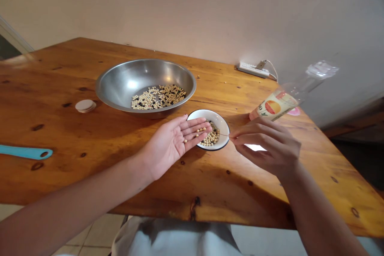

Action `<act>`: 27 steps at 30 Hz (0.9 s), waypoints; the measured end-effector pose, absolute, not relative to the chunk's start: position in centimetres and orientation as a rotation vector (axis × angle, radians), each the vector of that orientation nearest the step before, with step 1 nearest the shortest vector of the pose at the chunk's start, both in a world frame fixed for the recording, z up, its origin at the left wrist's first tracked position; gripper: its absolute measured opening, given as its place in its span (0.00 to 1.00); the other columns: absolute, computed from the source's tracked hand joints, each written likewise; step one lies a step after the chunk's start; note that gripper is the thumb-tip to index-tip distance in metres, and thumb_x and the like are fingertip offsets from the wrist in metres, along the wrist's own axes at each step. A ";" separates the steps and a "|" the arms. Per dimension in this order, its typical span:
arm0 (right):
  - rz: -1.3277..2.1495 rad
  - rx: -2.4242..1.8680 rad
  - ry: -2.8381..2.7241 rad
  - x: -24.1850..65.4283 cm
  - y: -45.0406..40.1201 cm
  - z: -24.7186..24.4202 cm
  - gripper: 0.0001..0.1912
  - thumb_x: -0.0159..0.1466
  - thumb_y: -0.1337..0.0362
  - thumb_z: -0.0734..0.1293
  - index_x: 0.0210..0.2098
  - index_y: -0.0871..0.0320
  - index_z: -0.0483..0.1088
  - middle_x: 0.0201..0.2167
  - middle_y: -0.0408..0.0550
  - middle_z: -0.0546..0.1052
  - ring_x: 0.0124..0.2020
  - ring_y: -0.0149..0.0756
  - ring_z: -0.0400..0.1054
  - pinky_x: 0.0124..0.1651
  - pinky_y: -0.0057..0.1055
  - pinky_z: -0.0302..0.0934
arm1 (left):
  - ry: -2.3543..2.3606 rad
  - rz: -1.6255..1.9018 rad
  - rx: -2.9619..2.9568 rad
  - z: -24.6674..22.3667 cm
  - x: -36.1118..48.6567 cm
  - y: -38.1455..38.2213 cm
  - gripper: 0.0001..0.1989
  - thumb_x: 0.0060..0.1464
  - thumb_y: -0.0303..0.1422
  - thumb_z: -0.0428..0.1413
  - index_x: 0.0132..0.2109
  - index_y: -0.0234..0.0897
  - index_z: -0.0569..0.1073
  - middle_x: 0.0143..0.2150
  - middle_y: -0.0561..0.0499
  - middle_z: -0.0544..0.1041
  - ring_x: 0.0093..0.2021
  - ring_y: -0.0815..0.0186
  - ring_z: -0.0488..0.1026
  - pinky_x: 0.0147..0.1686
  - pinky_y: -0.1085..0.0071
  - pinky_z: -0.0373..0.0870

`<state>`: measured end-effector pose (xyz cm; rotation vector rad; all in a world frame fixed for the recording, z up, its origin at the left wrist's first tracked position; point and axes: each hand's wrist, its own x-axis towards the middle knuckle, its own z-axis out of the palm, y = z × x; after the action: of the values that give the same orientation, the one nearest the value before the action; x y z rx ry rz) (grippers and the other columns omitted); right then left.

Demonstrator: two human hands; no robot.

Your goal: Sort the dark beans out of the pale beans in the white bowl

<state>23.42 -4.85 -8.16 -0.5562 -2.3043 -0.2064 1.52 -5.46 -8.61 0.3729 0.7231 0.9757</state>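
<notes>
My left hand (171,142) lies palm up and flat over a small white bowl with a dark rim (222,125), and a few pale beans (200,130) rest on its fingers. More pale beans (211,138) fill the bottom of that bowl, partly hidden by my fingers. My right hand (267,146) pinches a thin needle (224,135) between thumb and forefinger, its tip just over the bowl and close to my left fingertips. Behind them, a steel mixing bowl (120,84) holds a mix of pale and dark beans (159,97).
A wooden table carries a clear plastic bottle with a fruit label (274,106), tilted beside my right hand. A stack of pale discs (85,106) and a blue utensil handle (25,152) lie to the left. A power strip (253,70) sits by the wall.
</notes>
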 end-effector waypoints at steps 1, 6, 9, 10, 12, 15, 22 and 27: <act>-0.207 -0.558 -2.318 23.4 -4.8 -8.2 0.13 0.54 0.77 0.69 0.34 0.55 0.68 0.30 0.44 0.78 0.29 0.32 0.70 0.33 0.32 0.65 | 0.722 0.979 0.372 -8.6 1.5 -5.4 0.17 0.60 0.28 0.44 0.46 0.20 0.73 0.49 0.32 0.76 0.51 0.57 0.74 0.51 0.68 0.72; -0.194 -0.599 -2.388 23.4 -4.2 -8.4 0.12 0.55 0.77 0.68 0.35 0.57 0.68 0.29 0.46 0.77 0.29 0.33 0.68 0.33 0.31 0.64 | 0.729 0.994 0.374 -8.6 1.5 -5.5 0.16 0.60 0.27 0.45 0.45 0.19 0.73 0.50 0.32 0.75 0.50 0.57 0.74 0.50 0.69 0.73; -0.190 -0.649 -2.441 23.4 -3.9 -8.5 0.10 0.57 0.76 0.66 0.36 0.57 0.69 0.29 0.46 0.76 0.29 0.34 0.67 0.33 0.31 0.63 | 0.733 0.990 0.377 -8.6 1.5 -5.5 0.16 0.60 0.28 0.45 0.45 0.19 0.73 0.49 0.32 0.75 0.49 0.57 0.74 0.50 0.69 0.73; -0.196 -0.668 -2.450 23.3 -3.8 -8.6 0.10 0.57 0.75 0.66 0.37 0.57 0.69 0.29 0.46 0.76 0.29 0.34 0.67 0.33 0.31 0.63 | 0.735 0.989 0.378 -8.5 1.5 -5.5 0.16 0.60 0.28 0.45 0.45 0.19 0.73 0.49 0.32 0.76 0.49 0.58 0.74 0.50 0.70 0.73; -0.204 -0.705 -2.461 23.2 -3.7 -8.8 0.10 0.58 0.74 0.65 0.38 0.56 0.70 0.30 0.46 0.76 0.30 0.34 0.67 0.33 0.31 0.62 | 0.744 0.989 0.376 -8.5 1.6 -5.5 0.16 0.60 0.28 0.44 0.44 0.20 0.73 0.48 0.33 0.76 0.49 0.58 0.75 0.49 0.71 0.73; -0.194 -0.726 -2.453 22.8 -3.7 -9.3 0.12 0.59 0.74 0.64 0.41 0.55 0.70 0.30 0.46 0.76 0.30 0.34 0.67 0.33 0.31 0.62 | 0.745 0.995 0.375 -8.5 1.6 -5.4 0.16 0.60 0.28 0.44 0.44 0.20 0.73 0.48 0.33 0.76 0.49 0.59 0.75 0.48 0.71 0.74; 0.035 -0.844 -2.324 21.6 -3.8 -10.1 0.10 0.60 0.72 0.64 0.39 0.55 0.73 0.30 0.47 0.75 0.30 0.34 0.67 0.34 0.31 0.63 | 0.752 0.999 0.357 -8.6 1.5 -5.5 0.16 0.60 0.28 0.44 0.45 0.20 0.74 0.47 0.34 0.77 0.49 0.60 0.75 0.47 0.72 0.74; 0.292 -0.965 -2.154 21.1 -3.8 -10.6 0.06 0.62 0.68 0.64 0.36 0.56 0.73 0.29 0.46 0.75 0.30 0.33 0.67 0.33 0.30 0.64 | 0.753 1.005 0.344 -8.6 1.6 -5.4 0.16 0.60 0.27 0.44 0.47 0.21 0.73 0.47 0.35 0.77 0.48 0.60 0.75 0.49 0.71 0.73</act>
<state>21.12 -3.82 -10.62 -0.9654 -2.1541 0.2921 1.59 -5.44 -8.60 0.3435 0.7531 1.0054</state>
